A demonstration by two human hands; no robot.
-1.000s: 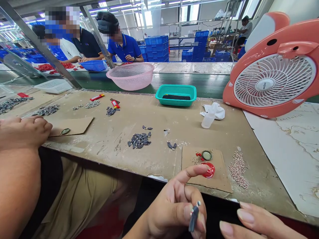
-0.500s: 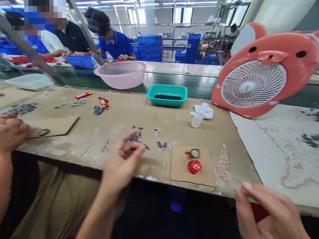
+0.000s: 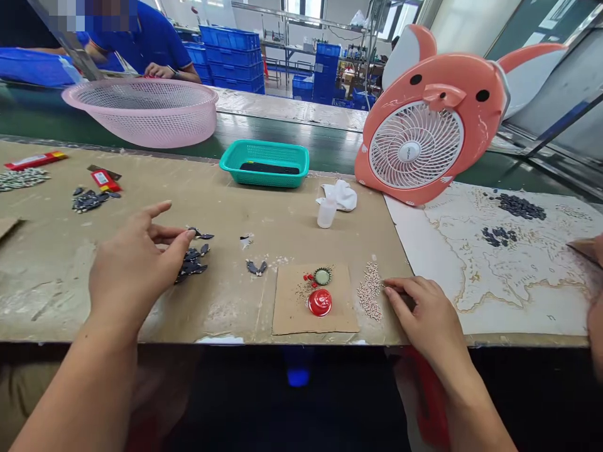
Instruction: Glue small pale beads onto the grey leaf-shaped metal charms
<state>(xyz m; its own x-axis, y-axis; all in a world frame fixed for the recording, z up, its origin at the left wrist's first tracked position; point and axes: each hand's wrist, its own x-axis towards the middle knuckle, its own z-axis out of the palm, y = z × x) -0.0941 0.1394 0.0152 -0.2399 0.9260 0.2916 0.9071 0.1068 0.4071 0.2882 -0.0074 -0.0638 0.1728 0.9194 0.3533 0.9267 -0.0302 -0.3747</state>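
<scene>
My left hand (image 3: 136, 263) is over a small group of dark, leaf-shaped pieces (image 3: 192, 269), palm down. Its index finger is stretched out, apart from the thumb, whose tip is beside one dark piece. My right hand (image 3: 426, 314) is at the right edge of a heap of tiny pale beads (image 3: 370, 292). There the thumb and index fingertips come together; anything between them is too small to make out. A cardboard square (image 3: 292, 317) left of the beads bears a glossy red blob (image 3: 320, 302), a bottle cap (image 3: 323, 276) and red crumbs. Two joined dark pieces (image 3: 257, 268) lie between the hands.
A teal basket (image 3: 264, 179), a translucent cup (image 3: 326, 215) and a white tissue (image 3: 342, 196) stand farther back. A pink fan (image 3: 424, 132) is at back right, a pink colander (image 3: 151, 122) at back left. Another person's hand (image 3: 596, 248) is at the right edge.
The view has turned right and bench things appear farther left. My right hand has come from below the bench edge to the beads. My left index finger has stretched out.
</scene>
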